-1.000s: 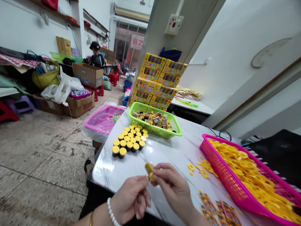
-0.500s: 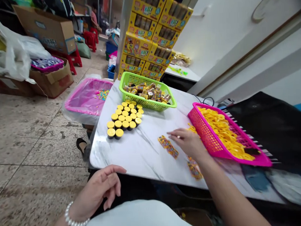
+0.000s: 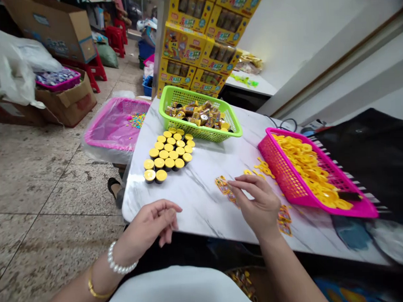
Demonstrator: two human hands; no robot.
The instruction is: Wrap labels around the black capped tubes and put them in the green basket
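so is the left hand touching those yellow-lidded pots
Apart. The head view shows the left hand at the near edge of the table, with bare marble between its fingers and the nearest yellow-lidded pots.

On the tabletop point(image 3: 196, 199), a cluster of jars point(image 3: 168, 154) stands at the left, just before the far basket point(image 3: 201, 135), which holds small packs point(image 3: 196, 115). Boxes point(image 3: 201, 49) are stacked behind that basket. A right basket point(image 3: 285, 179), full of rings point(image 3: 307, 165), lies along the right side, and loose rings point(image 3: 263, 168) lie just left of it. Stickers point(image 3: 224, 187) lie near the middle, at the fingertips of the right hand point(image 3: 259, 202), with more beside its wrist. The left hand point(image 3: 151, 225) hangs at the near edge. A left basket point(image 3: 105, 145) sits off the tabletop's left side.
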